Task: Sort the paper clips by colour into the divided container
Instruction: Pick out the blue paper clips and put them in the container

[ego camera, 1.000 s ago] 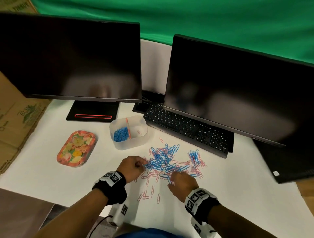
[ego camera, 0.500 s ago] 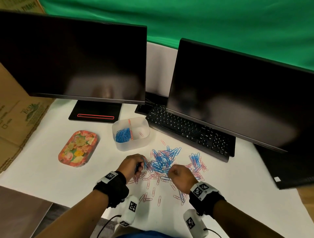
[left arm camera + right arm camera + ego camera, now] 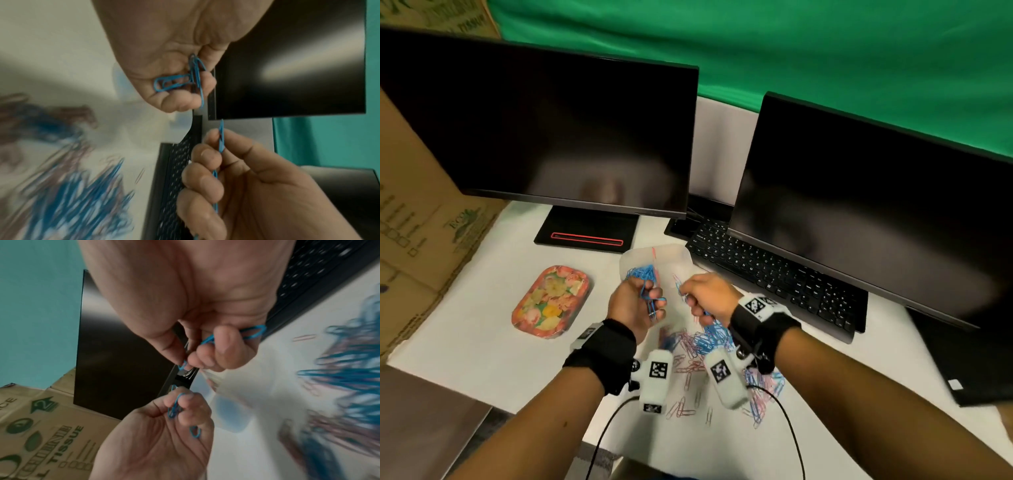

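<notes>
Just beyond both hands: divided container (image 3: 681, 255), blue clips heaped in its left compartment, right one nearly bare. Below the wrists: mixed pile (image 3: 698, 346) on the table. Left hand (image 3: 635, 305) and right hand (image 3: 709, 298) each pinching blue paper clips (image 3: 180, 81), raised, probably for dropping in.

The left hand (image 3: 170, 53) pinches slim blue wire paper clips (image 3: 180, 79) in curled fingers. Just beside it, the right hand (image 3: 257, 191) grips more blue clips (image 3: 221, 139).

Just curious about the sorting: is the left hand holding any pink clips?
No, the left hand pinches only blue paper clips.
</notes>
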Demonstrator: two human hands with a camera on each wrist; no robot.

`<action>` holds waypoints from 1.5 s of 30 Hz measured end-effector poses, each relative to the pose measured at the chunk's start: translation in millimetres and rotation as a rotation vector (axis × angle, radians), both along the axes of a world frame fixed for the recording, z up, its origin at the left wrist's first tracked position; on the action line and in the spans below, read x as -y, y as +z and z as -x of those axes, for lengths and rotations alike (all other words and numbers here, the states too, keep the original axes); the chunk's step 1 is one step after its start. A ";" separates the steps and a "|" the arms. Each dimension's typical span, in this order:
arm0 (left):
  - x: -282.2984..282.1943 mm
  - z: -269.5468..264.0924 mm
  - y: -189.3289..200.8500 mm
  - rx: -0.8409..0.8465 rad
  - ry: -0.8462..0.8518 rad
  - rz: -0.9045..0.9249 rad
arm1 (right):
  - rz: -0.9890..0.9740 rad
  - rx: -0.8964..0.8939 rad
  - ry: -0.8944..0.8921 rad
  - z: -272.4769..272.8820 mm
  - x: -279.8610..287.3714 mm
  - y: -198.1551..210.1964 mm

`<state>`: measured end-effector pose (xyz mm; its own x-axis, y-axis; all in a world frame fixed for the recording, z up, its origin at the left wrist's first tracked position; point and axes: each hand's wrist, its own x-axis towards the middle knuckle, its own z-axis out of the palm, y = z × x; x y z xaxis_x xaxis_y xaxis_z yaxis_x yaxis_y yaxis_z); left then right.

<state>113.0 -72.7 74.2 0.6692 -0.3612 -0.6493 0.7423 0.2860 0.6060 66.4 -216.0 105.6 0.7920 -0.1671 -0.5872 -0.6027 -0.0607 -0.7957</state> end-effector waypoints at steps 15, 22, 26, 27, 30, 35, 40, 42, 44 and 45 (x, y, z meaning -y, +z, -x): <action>-11.9 -98.1 7.1 0.224 -0.234 -0.632 | 0.142 -0.120 0.127 -115.5 -38.0 8.5; -11.9 -102.2 9.8 0.312 -0.285 -0.694 | 0.320 -0.034 0.193 -118.9 -35.7 4.4; -10.0 -88.6 24.9 0.369 -0.379 -0.701 | 0.337 0.085 0.222 -101.8 -14.3 1.1; -9.9 -81.5 28.0 0.421 -0.423 -0.708 | 0.385 0.117 0.232 -90.7 -6.7 -0.5; -13.6 -53.7 20.5 0.774 -0.598 -0.894 | 0.518 0.139 0.266 -43.6 14.4 -14.3; -7.6 -2.7 -25.8 1.009 -1.000 -1.100 | 0.677 0.006 0.375 36.9 35.5 -52.7; -2.6 23.2 -67.4 0.959 -1.112 -1.282 | 0.689 -0.008 0.452 68.2 29.3 -73.1; -6.9 25.2 -73.5 0.946 -1.050 -1.276 | 0.707 0.018 0.463 71.8 26.5 -73.6; -14.4 24.1 -77.6 0.931 -1.001 -1.267 | 0.721 0.056 0.495 70.4 23.0 -71.7; -18.1 23.7 -78.8 0.916 -0.981 -1.267 | 0.727 0.065 0.517 68.6 20.1 -70.6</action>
<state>89.3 -54.6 -4.6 0.8024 -0.4359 -0.4076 -0.3048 -0.8866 0.3480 -2.2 -236.1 35.0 0.8997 -0.0936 -0.4264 -0.3152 -0.8150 -0.4863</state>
